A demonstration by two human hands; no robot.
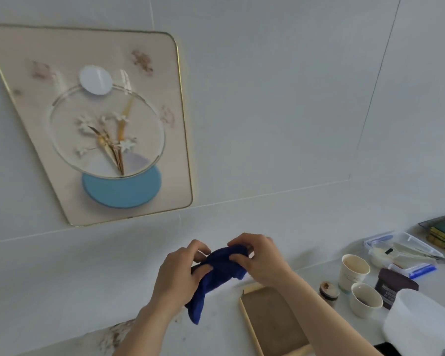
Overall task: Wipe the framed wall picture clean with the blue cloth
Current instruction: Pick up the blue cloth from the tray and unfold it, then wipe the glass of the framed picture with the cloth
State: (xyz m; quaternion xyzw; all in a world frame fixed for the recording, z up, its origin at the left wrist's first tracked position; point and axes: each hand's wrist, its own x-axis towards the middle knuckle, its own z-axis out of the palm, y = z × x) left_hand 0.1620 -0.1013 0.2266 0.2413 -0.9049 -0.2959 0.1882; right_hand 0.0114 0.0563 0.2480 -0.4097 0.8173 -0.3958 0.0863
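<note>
Blue cloth (217, 273), soft and limp, bunches between left hand (180, 273) and right hand (261, 258), both gripping it; the gold-rimmed glazed wall picture (98, 119) looks fragile, wanting light pressure.

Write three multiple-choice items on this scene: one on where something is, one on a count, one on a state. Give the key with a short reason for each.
1. Where does the framed picture hang relative to the hands?
A. Up and to the left
B. Directly to the right
C. Flat on the counter

2. How many open paper cups stand on the counter at right?
A. One
B. Two
C. Four

3. What state is the blue cloth in?
A. Pressed against the picture
B. Lying spread on the counter
C. Bunched between both hands

Key: 1 A, the gold-edged frame sits on the wall above and left of the hands. 2 B, two cups stand side by side near a dark jar. 3 C, the left hand and right hand both grip it, clear of the picture.
</note>
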